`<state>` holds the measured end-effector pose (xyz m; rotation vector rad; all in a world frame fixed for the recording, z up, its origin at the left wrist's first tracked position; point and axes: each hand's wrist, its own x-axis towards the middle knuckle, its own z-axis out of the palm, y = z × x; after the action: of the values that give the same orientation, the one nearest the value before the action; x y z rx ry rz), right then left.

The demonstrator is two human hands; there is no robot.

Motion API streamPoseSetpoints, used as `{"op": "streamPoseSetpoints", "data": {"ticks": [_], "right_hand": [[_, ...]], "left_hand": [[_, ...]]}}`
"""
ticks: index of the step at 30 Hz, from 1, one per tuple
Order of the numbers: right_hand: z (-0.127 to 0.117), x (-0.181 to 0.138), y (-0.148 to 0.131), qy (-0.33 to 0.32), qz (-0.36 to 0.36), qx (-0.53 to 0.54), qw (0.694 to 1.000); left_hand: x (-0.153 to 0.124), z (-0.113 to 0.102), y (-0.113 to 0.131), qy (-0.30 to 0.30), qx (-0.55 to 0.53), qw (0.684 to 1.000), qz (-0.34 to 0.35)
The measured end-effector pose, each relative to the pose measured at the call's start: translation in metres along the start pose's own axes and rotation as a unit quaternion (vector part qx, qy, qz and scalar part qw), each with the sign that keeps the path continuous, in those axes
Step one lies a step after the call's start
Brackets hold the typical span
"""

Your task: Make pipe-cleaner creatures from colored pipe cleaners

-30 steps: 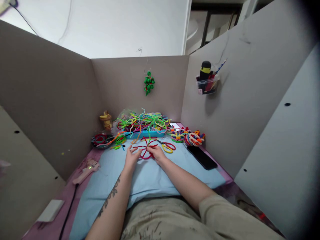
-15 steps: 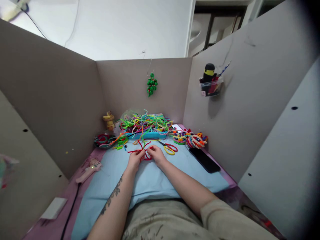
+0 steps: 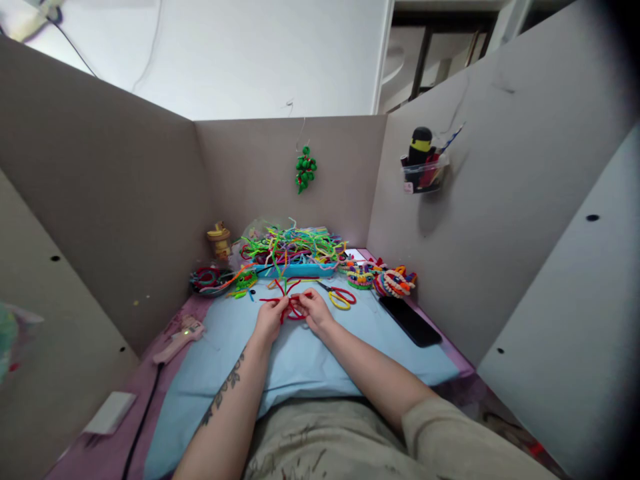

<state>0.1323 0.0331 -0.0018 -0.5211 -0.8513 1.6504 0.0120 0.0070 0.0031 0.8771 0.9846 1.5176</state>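
Over the blue cloth (image 3: 300, 360), my left hand (image 3: 271, 319) pinches a bunch of red pipe cleaners (image 3: 299, 317) that fan out in several directions. My right hand (image 3: 315, 311) is closed on the same red bunch from the other side, fingertips almost meeting the left ones. Upward from between the fingers rises a green pipe cleaner (image 3: 284, 285). How the strands join is hidden by the fingers. Just right of my right hand lie scissors (image 3: 339, 296) with red and yellow handles.
Behind the hands, a blue tray (image 3: 300, 270) holds a heap of colourful pipe cleaners (image 3: 295, 243). A black phone (image 3: 410, 321) and woven pieces (image 3: 395, 282) lie to the right. On the left are a pink glue gun (image 3: 180, 341) and a white box (image 3: 110, 412). Grey panels (image 3: 250, 160) enclose three sides.
The green strand now stands taller and leans left. The red strands have turned slightly in my hands, which stay in nearly the same place.
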Motion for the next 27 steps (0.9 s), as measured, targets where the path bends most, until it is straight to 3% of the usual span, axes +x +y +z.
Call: {"op": "streamPoseSetpoints", "data": {"ticks": [12, 16, 21, 25, 27], "right_hand": [[-0.001, 0.0, -0.004, -0.013, 0.027, 0.005, 1.0], [-0.012, 0.008, -0.006, 0.027, 0.023, -0.016, 0.999], [-0.026, 0.016, -0.015, 0.056, -0.048, -0.177, 0.981], [-0.024, 0.01, -0.025, -0.01, -0.132, -0.358, 0.924], [-0.02, 0.005, -0.027, -0.066, -0.121, -0.402, 0.905]], "left_hand": [[0.002, -0.002, -0.001, 0.019, 0.028, 0.999, 0.013], [0.003, -0.005, -0.001, 0.049, 0.063, 0.996, 0.029], [0.002, -0.006, 0.0, 0.02, 0.083, 0.996, 0.013], [-0.001, -0.004, 0.002, 0.009, 0.103, 0.995, 0.001], [-0.003, -0.003, 0.003, -0.002, 0.128, 0.992, 0.014]]}}
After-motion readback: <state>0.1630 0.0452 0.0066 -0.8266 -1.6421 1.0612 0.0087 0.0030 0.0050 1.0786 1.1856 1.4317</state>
